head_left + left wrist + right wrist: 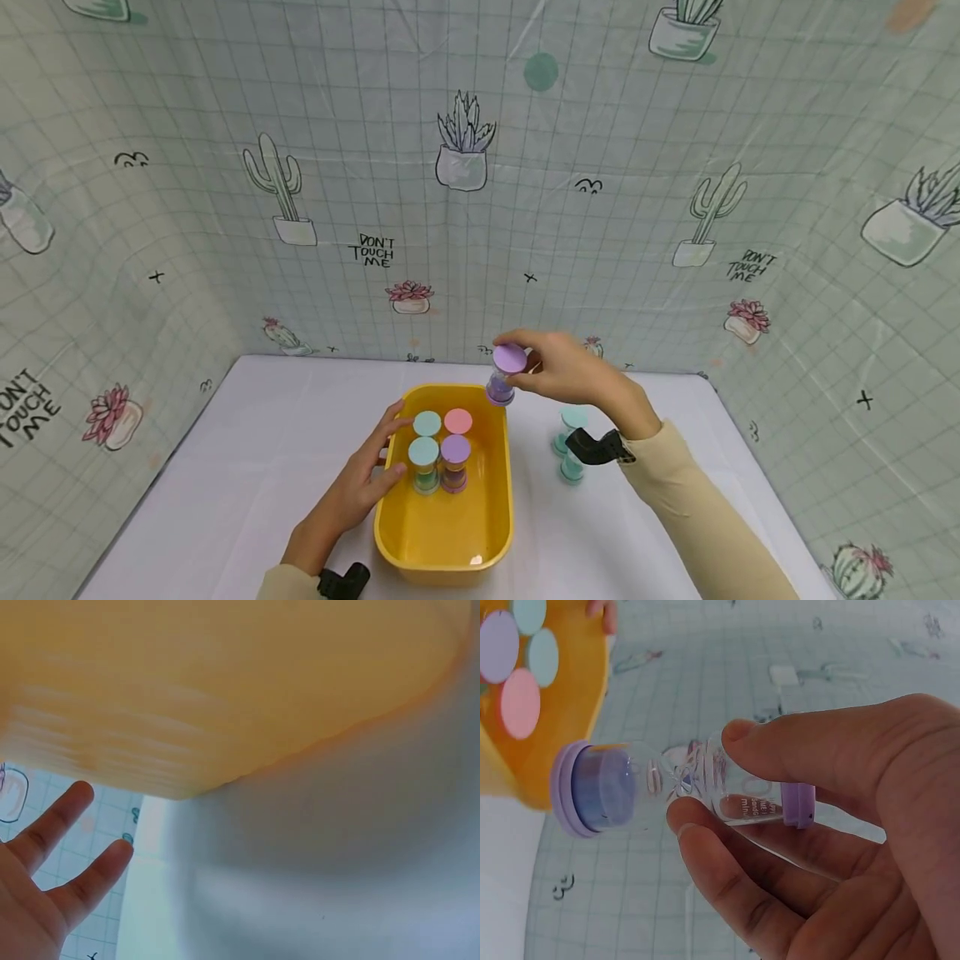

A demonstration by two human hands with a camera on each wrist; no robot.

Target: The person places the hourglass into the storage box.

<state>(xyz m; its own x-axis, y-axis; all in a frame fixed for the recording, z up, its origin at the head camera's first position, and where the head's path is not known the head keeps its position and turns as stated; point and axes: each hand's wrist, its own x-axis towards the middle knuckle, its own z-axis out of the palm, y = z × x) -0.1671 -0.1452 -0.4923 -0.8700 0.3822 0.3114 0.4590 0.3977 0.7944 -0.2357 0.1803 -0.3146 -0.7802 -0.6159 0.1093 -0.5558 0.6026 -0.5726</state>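
Note:
My right hand [558, 367] holds up a small purple-capped hourglass [679, 784] between thumb and fingers, just past the far right corner of a yellow bin [442, 542]. Purple-blue sand lies in one end of its clear glass. My left hand [356, 487] is at the bin's left side, thumb and a finger at the rim. Two of its fingers [94, 885] show straight and spread in the left wrist view. Standing in the bin are two blue-capped hourglasses [423, 452], a pink-capped hourglass [457, 421] and another purple-capped hourglass [455, 450].
Teal hourglasses [572, 469] stand on the white tabletop [622, 533] right of the bin, partly behind the right wrist's black camera strap [597, 447]. A grid-patterned cloth [510, 225] with cactus drawings rises behind the table and along both sides.

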